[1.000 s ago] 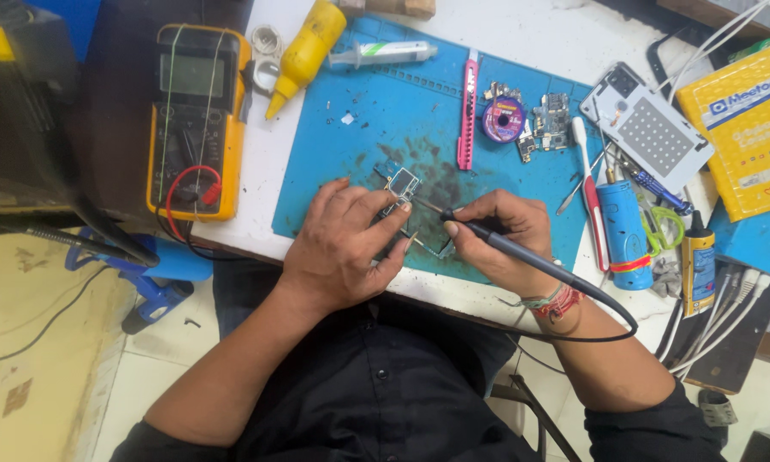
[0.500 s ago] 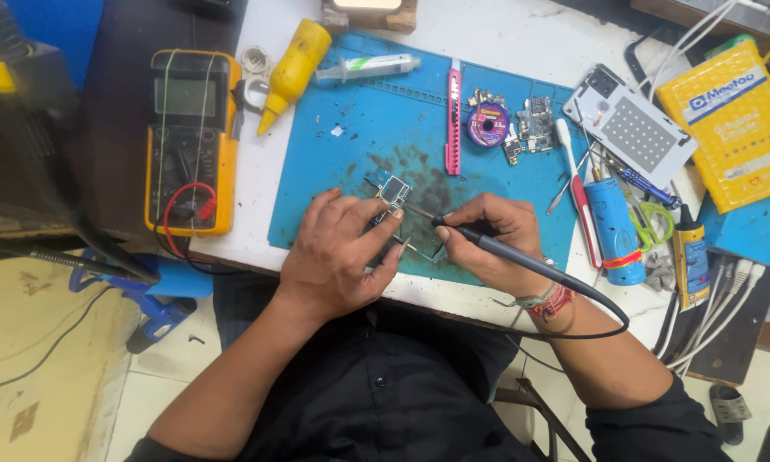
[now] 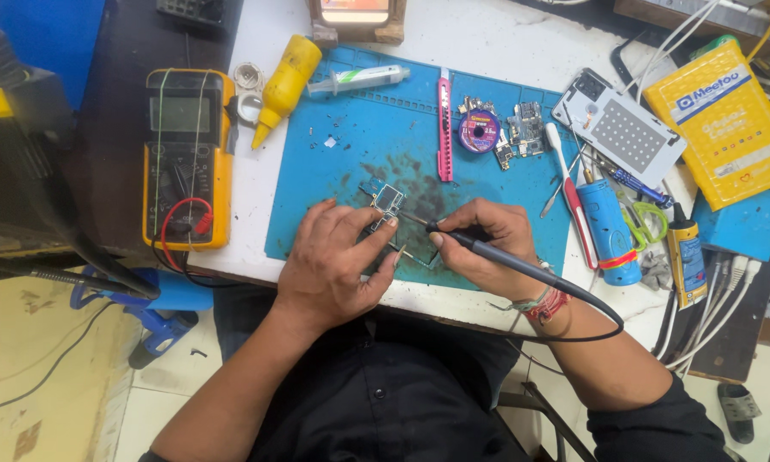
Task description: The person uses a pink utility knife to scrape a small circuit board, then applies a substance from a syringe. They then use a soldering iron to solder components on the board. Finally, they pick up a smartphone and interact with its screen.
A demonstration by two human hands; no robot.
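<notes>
Left hand [image 3: 338,265] pins small square circuit board [image 3: 388,202] to blue silicone mat [image 3: 351,162] for steadiness; right hand [image 3: 487,248] grasps black corded soldering iron [image 3: 513,267] pen-style, tip near board.

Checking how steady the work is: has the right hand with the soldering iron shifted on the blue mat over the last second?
No. The right hand keeps the soldering iron tip beside the small circuit board, at the same dark stain on the blue mat; only the camera moved.

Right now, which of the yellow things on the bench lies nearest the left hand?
The yellow multimeter, left of the blue mat. The yellow bottle lies farther up, and the yellow box is far right.
</notes>
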